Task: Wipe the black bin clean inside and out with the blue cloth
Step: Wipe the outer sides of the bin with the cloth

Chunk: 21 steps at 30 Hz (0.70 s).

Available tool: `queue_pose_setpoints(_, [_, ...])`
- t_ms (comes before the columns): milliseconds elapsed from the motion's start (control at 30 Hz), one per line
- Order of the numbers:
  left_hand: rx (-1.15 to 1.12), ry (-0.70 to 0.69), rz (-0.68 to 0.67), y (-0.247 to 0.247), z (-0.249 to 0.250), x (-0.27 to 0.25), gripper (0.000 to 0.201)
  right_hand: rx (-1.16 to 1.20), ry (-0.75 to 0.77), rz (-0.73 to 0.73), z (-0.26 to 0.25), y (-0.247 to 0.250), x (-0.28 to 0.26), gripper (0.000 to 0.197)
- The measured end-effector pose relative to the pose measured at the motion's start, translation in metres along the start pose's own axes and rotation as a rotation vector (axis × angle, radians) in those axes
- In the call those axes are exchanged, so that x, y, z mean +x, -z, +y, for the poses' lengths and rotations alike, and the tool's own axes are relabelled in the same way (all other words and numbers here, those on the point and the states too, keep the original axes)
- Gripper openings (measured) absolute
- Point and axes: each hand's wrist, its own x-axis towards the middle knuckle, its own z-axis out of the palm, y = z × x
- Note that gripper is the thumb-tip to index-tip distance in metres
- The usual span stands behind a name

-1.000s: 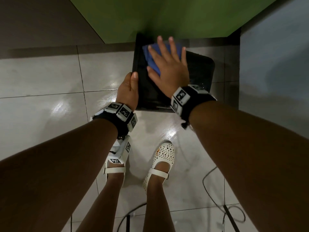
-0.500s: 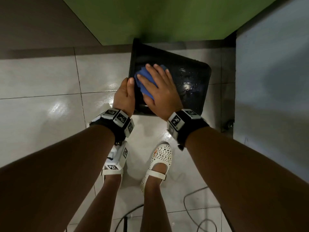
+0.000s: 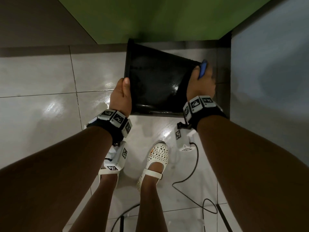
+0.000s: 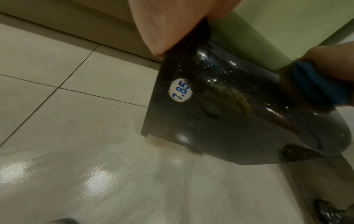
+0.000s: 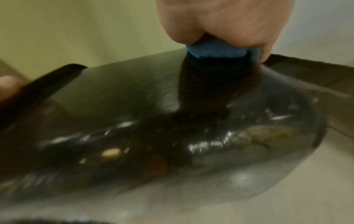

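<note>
black bin (image 3: 157, 84) tipped on floor (image 3: 41, 114) by green wall | left hand (image 3: 121, 96) gripping rim, steadying | right hand (image 3: 201, 84) clamped round blue cloth (image 3: 202, 68) on outer right side | press flat, overlap long strokes rim-to-base, hit yellowish smear (image 4: 235, 97), rotate bin afterwards

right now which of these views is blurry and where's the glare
Right wrist view: heavy motion blur, smearing the black bin and blue cloth. Left wrist view: sharper, price sticker readable, glare patches on the wet floor. Head view: clearest, dim, floor tiles shining beside the left hand.
</note>
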Motion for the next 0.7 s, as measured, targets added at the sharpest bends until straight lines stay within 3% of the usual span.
queue_pose_setpoints(67, [0.003,0.005,0.008,0.002,0.000,0.001,0.040,-0.079,0.105,0.092,0.001,-0.012,-0.016,0.051])
queue_pose_setpoints(200, [0.017,0.005,0.008,0.003,-0.002,0.004,0.041,-0.291,0.413,0.089,0.015,-0.032,-0.058,0.054])
queue_pose_setpoints(333, [0.011,-0.020,0.022,0.006,-0.006,0.005,0.038,-0.294,0.902,-0.134,0.012,-0.050,-0.102,0.053])
queue_pose_setpoints(400, [0.024,-0.024,0.008,0.009,-0.009,0.003,0.036,-0.299,1.005,-0.201,0.010,-0.044,-0.092,0.054])
queue_pose_setpoints(467, [0.025,-0.010,-0.027,0.010,-0.009,0.002,0.035,-0.330,0.915,-0.204,0.013,-0.035,-0.071,0.055])
queue_pose_setpoints(567, [0.034,0.028,-0.097,0.012,-0.007,0.001,0.035,-0.325,0.606,-0.070,0.016,-0.028,-0.052,0.056])
queue_pose_setpoints(700, [0.002,0.168,-0.249,0.026,0.007,0.009,0.036,-0.303,0.564,0.022,0.018,-0.035,-0.053,0.058])
